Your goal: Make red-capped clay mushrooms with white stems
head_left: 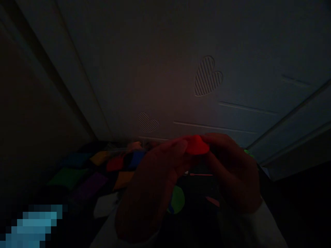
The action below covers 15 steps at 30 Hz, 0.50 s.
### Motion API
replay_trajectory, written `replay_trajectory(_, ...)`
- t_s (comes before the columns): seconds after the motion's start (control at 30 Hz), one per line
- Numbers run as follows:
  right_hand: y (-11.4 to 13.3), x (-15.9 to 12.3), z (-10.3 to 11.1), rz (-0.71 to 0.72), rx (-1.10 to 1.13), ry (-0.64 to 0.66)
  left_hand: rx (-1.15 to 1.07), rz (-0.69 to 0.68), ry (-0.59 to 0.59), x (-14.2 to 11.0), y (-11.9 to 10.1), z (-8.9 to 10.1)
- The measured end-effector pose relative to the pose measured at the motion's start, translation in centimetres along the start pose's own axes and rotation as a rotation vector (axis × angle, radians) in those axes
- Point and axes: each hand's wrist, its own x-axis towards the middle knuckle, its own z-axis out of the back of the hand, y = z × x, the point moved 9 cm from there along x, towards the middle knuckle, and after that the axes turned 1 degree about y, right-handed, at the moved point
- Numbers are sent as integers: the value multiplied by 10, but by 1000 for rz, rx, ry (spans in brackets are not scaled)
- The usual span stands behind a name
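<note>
Both hands are raised in front of me around a bright red piece of modelling clay point(197, 146), soft-looking and flattened. My left hand point(157, 172) holds it from the left, with the thumb lying along its edge. On the other side, the fingers of my right hand point(230, 165) pinch its right edge. Below the hands lies a round green piece point(178, 199) with a blue part point(170, 206), partly hidden by my left wrist. A thin pink stick tool point(201, 174) and a pink blade-shaped tool point(213, 201) rest on the dark surface between my forearms.
Several coloured packets, among them a green one point(67, 177), a red one point(115, 163) and a purple one point(91, 184), lie at the left. A white item point(106, 204) is near my left sleeve. Behind rises a pale panel point(155, 69) with heart reliefs. The light is dim.
</note>
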Motion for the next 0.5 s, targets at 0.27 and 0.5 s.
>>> replay_trajectory(0.27,2,-1,7,-38,-49,-85,680,-39,-257,-12,-35,10)
replay_trajectory(0.5,4,-4,10,-20,-28,-110,1233,-481,-197,-24,-59,-14)
